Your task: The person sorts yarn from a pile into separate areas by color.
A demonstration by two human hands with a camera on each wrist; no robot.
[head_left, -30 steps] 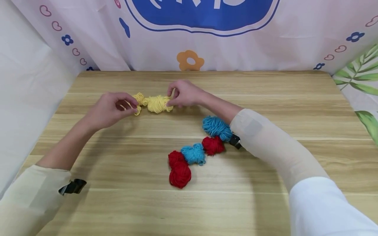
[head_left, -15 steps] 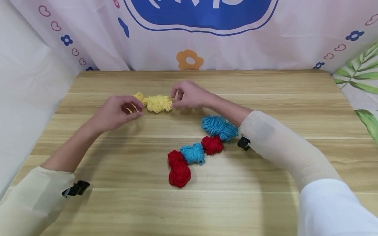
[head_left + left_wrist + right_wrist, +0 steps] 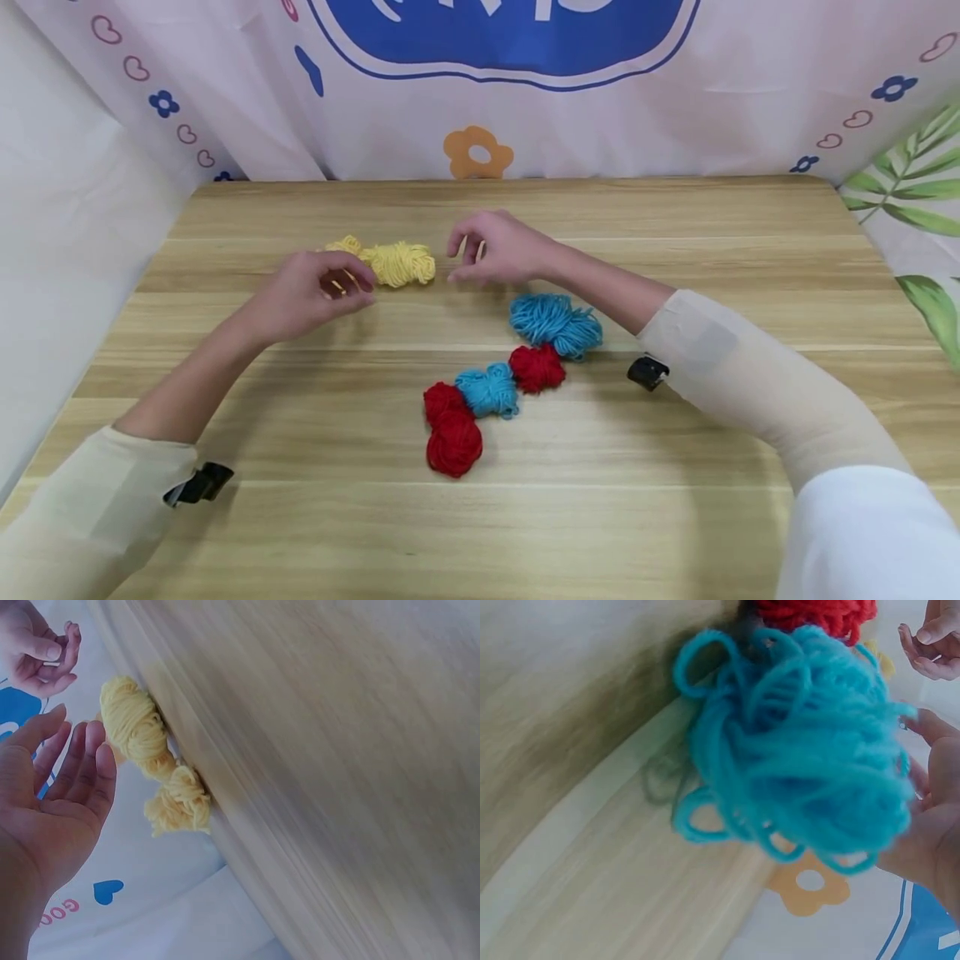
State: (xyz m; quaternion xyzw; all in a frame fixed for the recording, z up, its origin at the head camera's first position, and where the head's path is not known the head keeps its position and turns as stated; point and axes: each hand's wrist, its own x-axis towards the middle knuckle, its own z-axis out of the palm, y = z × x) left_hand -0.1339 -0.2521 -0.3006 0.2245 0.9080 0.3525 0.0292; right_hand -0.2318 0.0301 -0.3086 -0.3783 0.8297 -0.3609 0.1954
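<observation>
My left hand (image 3: 307, 293) hovers just in front of a yellow yarn bundle (image 3: 402, 265), fingers loosely bent with nothing between them. The bundle is pinched in near its left end, where a smaller tuft (image 3: 346, 244) is partly hidden behind that hand; the left wrist view shows the whole yellow bundle (image 3: 135, 724) apart from the fingers. To its right, my right hand (image 3: 504, 247) holds nothing, its fingers relaxed and separated from the yarn by a small gap. Nearest to the right forearm lies a large blue yarn bundle (image 3: 557, 325), which looms large in the right wrist view.
A slanting row runs across the wooden table (image 3: 330, 533): the large blue bundle, a red one (image 3: 537, 368), a smaller blue one (image 3: 487, 390), then a pinched red one (image 3: 453, 443). A printed curtain (image 3: 600, 133) hangs behind the table's far edge.
My right hand has come off the yellow yarn's right end and drawn away to the right. The left hand has shifted right and slightly nearer, leaving the left tuft. The yarn stays put.
</observation>
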